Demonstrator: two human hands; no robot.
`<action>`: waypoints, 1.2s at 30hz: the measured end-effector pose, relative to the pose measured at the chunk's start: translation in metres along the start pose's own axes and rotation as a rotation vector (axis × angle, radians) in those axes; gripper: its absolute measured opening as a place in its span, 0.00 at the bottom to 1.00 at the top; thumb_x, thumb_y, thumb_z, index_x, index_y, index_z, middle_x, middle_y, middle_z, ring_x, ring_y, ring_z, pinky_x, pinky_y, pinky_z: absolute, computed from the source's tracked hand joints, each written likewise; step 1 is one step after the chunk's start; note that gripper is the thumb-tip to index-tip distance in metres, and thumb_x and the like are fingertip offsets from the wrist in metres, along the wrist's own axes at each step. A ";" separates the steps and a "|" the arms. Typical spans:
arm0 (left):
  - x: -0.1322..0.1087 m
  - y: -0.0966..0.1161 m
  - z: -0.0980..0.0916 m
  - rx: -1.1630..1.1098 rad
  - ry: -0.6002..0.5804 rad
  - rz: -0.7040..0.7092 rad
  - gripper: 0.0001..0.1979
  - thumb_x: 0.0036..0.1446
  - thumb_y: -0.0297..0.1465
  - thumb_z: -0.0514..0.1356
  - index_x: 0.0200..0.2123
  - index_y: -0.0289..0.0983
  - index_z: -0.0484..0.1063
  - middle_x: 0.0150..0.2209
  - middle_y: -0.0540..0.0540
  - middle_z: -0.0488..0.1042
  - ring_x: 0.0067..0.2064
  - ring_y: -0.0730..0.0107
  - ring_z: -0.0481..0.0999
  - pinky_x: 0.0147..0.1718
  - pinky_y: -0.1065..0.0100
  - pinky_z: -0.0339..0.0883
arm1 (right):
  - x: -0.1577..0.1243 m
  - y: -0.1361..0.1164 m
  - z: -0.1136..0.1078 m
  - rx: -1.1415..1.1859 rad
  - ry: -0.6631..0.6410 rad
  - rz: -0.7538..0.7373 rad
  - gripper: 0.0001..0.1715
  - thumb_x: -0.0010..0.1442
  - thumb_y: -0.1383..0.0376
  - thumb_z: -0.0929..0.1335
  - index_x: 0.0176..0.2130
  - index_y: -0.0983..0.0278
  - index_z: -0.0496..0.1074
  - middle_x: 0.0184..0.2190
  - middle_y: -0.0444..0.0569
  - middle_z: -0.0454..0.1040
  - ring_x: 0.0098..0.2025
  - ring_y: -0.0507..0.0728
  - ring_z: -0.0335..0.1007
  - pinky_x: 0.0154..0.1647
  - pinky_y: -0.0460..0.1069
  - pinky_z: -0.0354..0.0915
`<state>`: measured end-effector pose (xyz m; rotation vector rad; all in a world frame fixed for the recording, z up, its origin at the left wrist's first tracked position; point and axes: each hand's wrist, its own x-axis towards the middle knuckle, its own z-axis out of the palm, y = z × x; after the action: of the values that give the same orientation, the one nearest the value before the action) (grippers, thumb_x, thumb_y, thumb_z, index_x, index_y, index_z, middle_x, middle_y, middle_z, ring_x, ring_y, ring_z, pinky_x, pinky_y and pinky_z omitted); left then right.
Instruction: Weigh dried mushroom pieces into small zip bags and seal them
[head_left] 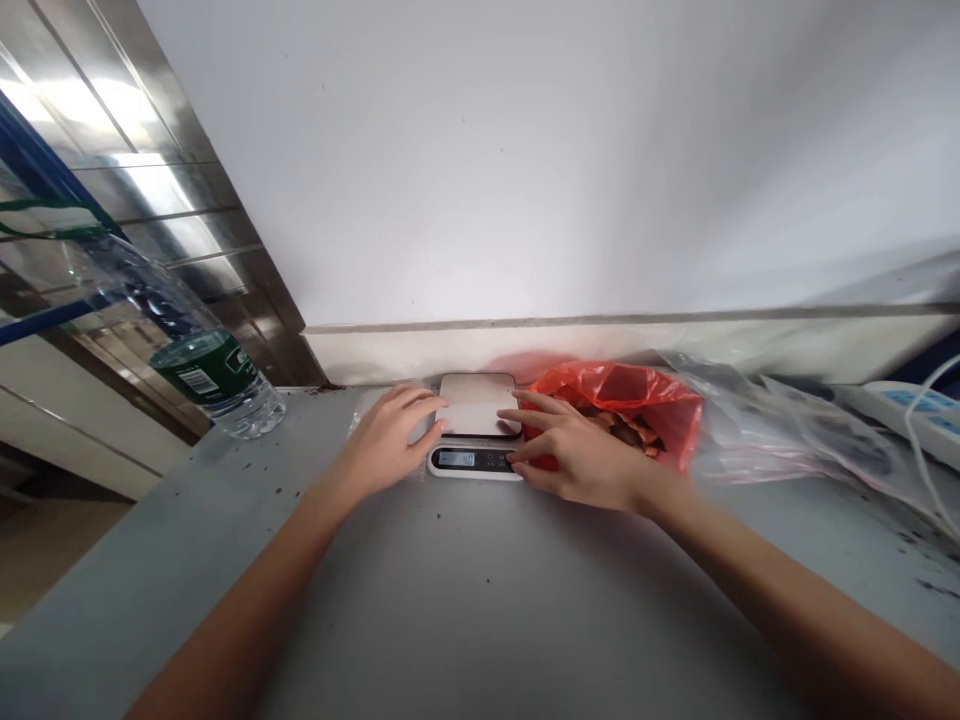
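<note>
A small white digital scale [478,405] sits on the grey tabletop against the wall, its display lit with a reading that looks like 4.0. My left hand [391,435] is at the scale's left side, fingers apart, with the fingertips at the edge of the weighing plate. On the other side, my right hand [574,455] has its fingers spread, some over the plate's right edge and one at the buttons beside the display. Neither hand holds anything. Just behind my right hand stands an open red plastic bag [622,385] with brown, dried-looking pieces inside, partly hidden by the hand.
A large clear water bottle [202,375] with a green label stands tilted in view at the table's left edge. Clear plastic bags [795,430] lie right of the red bag. A white device with blue buttons [915,405] and a cable are at far right. Dark crumbs dot the tabletop [450,620].
</note>
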<state>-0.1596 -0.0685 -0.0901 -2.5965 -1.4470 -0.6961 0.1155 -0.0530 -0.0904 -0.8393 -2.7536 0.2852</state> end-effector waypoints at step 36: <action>-0.015 0.063 -0.016 -0.193 0.157 0.182 0.08 0.71 0.29 0.54 0.40 0.37 0.73 0.33 0.48 0.75 0.38 0.67 0.75 0.38 0.69 0.72 | 0.004 -0.049 -0.013 1.748 0.273 0.095 0.19 0.39 0.76 0.65 0.31 0.59 0.57 0.29 0.37 0.61 0.26 0.49 0.61 0.29 0.48 0.51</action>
<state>-0.1196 -0.1199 -0.0735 -2.6956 -1.1346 -1.0330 0.0909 -0.0897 -0.0643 -0.3483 -1.2510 1.9020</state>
